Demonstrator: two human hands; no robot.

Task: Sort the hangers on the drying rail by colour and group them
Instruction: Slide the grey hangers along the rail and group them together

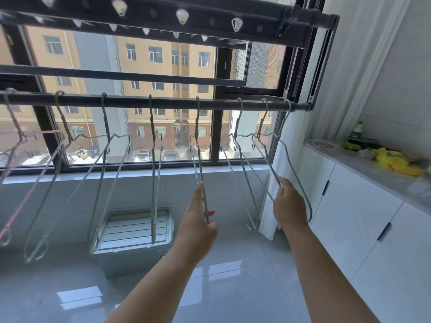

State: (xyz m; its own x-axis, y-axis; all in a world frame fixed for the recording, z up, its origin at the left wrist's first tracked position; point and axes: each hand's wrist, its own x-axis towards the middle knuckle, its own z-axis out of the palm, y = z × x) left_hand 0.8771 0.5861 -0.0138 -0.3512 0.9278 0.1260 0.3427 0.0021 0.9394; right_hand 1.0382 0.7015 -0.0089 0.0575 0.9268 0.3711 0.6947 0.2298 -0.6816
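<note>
A dark drying rail (163, 102) runs across the window with several wire hangers on it. At the far left hangs a pink hanger (14, 159); the rest look pale green or grey. My left hand (198, 217) holds the lower end of a green hanger (198, 148) near the middle of the rail. My right hand (289, 201) grips the wire of the rightmost hanger (279, 136), which hooks on the rail's right end. Two more green hangers (242, 164) hang between my hands.
A lidded plastic storage box (137, 231) stands on the tiled floor under the rail. White cabinets (363, 217) with a counter holding a yellow bag (394, 163) and a bottle line the right wall. A second clothes rack (163, 15) hangs overhead.
</note>
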